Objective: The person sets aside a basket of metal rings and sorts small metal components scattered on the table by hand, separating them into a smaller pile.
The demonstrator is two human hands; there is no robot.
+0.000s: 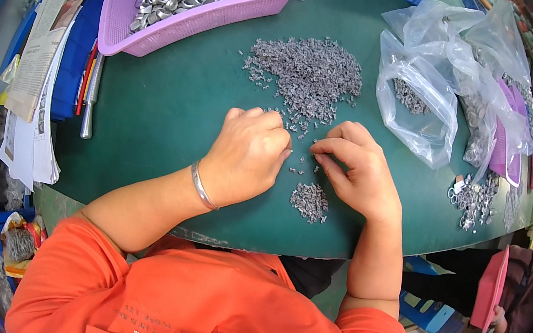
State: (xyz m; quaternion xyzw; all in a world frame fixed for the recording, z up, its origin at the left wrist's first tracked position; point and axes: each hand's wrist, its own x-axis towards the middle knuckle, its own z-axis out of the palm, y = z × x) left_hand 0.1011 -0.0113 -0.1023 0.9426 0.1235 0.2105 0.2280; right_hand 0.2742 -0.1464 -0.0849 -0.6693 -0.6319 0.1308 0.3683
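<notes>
Over the green tabletop, my left hand [247,157] is closed, fingers curled under and thumb against the forefinger. What it holds, if anything, is too small to tell. Facing it across a narrow gap, my right hand [356,175] pinches with thumb and forefinger; anything between those tips is not clear. Just beyond both hands spreads a large heap of tiny grey metal-looking parts [309,74]. A smaller pile of similar parts [309,202] lies nearer me, below the gap, with a few loose pieces [297,170] between. A silver bangle [202,185] circles my left wrist.
A purple plastic basket [198,19] of silver rings stands far left. Clear plastic bags [421,113] with small parts sit at right, near a scatter of metal pieces [474,202]. Papers [41,63] hang at the left edge. A person [530,289] holds a pink tray [490,290] at right.
</notes>
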